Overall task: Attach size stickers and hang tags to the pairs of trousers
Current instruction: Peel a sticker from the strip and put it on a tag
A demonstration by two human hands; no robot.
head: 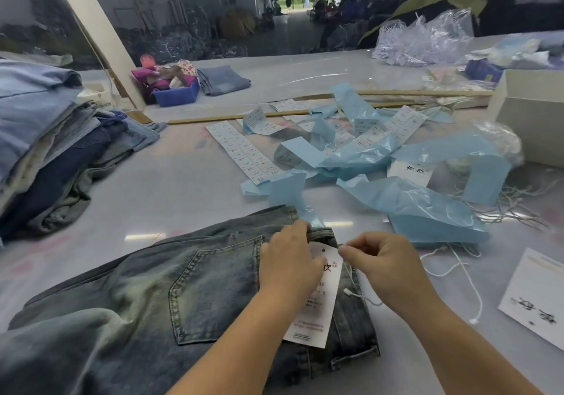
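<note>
Left hand [290,265] presses flat the white card hang tag [317,300] on faded denim trousers [152,297]; right hand [386,261] pinches its string [351,275].

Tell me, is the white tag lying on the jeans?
Yes, the tag lies flat on the jeans near the waistband, partly under the left hand.

Far side — blue bin [176,94], wooden sticks [421,93]; white box [531,126] at right.
</note>
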